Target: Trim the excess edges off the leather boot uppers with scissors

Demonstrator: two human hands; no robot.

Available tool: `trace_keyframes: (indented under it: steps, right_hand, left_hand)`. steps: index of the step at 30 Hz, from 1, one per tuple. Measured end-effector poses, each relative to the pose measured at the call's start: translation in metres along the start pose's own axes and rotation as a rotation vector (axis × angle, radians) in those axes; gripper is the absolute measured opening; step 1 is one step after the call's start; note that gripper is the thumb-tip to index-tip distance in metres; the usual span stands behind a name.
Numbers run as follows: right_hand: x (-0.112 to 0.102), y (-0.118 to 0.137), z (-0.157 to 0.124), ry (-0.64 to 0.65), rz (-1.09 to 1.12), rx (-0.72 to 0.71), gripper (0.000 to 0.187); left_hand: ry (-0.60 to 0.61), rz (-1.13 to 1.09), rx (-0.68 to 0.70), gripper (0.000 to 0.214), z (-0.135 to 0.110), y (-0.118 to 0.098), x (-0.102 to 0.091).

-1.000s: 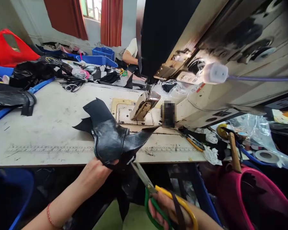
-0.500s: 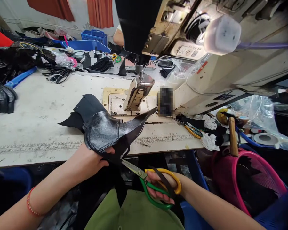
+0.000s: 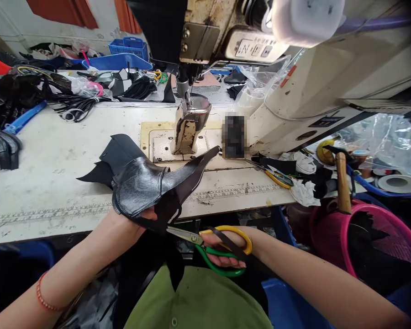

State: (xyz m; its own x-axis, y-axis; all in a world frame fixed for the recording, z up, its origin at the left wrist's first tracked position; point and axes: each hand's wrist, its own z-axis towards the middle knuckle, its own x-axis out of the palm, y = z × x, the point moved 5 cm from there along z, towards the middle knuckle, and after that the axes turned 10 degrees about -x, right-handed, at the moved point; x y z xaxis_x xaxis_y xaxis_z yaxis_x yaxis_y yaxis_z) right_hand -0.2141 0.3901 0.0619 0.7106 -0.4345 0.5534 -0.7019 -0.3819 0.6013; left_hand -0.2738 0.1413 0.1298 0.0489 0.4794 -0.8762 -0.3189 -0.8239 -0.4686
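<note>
A black leather shoe upper (image 3: 140, 183) with loose lining flaps lies over the front edge of the sewing table. My left hand (image 3: 128, 228) is closed on its lower edge, with part of the fingers hidden beneath the leather. My right hand (image 3: 226, 249) grips scissors (image 3: 188, 235) with one yellow and one green handle. Their blades point left, with the tips at the dark material hanging below the upper. A dark strip hangs across the right hand and the yellow handle. Whether the blades have material between them is hard to see.
The sewing machine's post (image 3: 188, 128) stands just beyond the upper, below the machine head (image 3: 205, 41). Another pair of scissors (image 3: 277, 178) lies at right, near a wooden-handled tool (image 3: 343, 183) and a pink basket (image 3: 345, 242). Cords and scraps (image 3: 82, 103) lie at back left.
The scissors and right hand have shifted slightly up and left in view, their blades appearing more closed. The camera view has moved a little; the left hand keeps its hold.
</note>
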Motion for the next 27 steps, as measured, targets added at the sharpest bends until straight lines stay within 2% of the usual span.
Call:
trace_keyframes:
  steps: [3, 6, 10, 17, 21, 27]
  right_hand:
    - [-0.003, -0.002, 0.008, 0.026, 0.004, -0.013, 0.068]
    - [-0.006, -0.005, 0.012, 0.045, 0.007, -0.008, 0.069]
    - [-0.005, -0.006, 0.012, 0.054, 0.004, 0.027, 0.068]
    - [0.006, 0.008, 0.009, 0.014, 0.009, 0.022, 0.062]
    - [0.009, 0.007, 0.011, 0.014, 0.01, 0.011, 0.063]
    - [0.014, 0.006, 0.01, -0.041, -0.031, -0.067, 0.064]
  left_hand:
    - [0.096, 0.078, 0.105, 0.027, -0.007, -0.008, 0.0]
    - [0.058, 0.196, 0.142, 0.032, -0.011, -0.016, -0.001]
    - [0.063, 0.287, 0.172, 0.023, -0.016, -0.028, -0.001]
    - [0.003, 0.396, 0.2, 0.02, -0.017, -0.026, 0.001]
    - [0.009, 0.432, 0.207, 0.015, -0.015, -0.029, 0.001]
    - [0.047, 0.459, 0.273, 0.013, -0.017, -0.045, 0.0]
